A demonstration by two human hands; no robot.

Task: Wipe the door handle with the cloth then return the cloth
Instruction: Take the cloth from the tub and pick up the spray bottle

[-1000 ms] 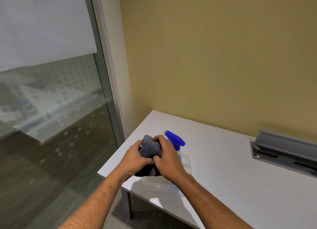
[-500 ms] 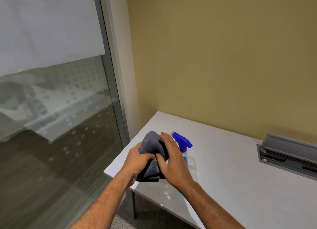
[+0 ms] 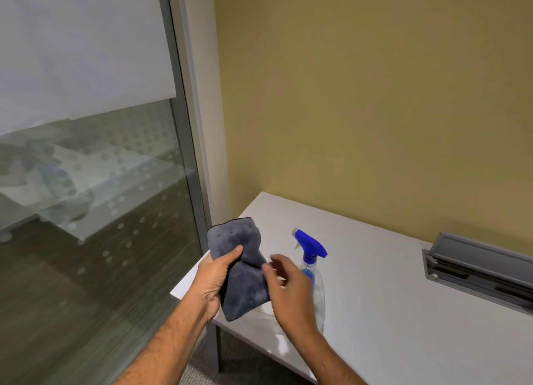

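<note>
A folded dark grey cloth [image 3: 240,269] is held up over the near left corner of the white table [image 3: 389,283]. My left hand [image 3: 215,280] grips the cloth's left side, thumb pressed on its front. My right hand [image 3: 288,289] hovers just right of the cloth with fingers apart and blurred, holding nothing. No door handle is in view.
A clear spray bottle with a blue trigger head [image 3: 311,257] stands in a clear plastic container [image 3: 318,306] behind my right hand. A grey cable tray [image 3: 478,269] is set in the table at right. A glass partition with a metal frame [image 3: 184,130] stands at left.
The cloth has been lifted out of the clear container and moved left. My right hand has let go of it, and my left hand now holds it alone.
</note>
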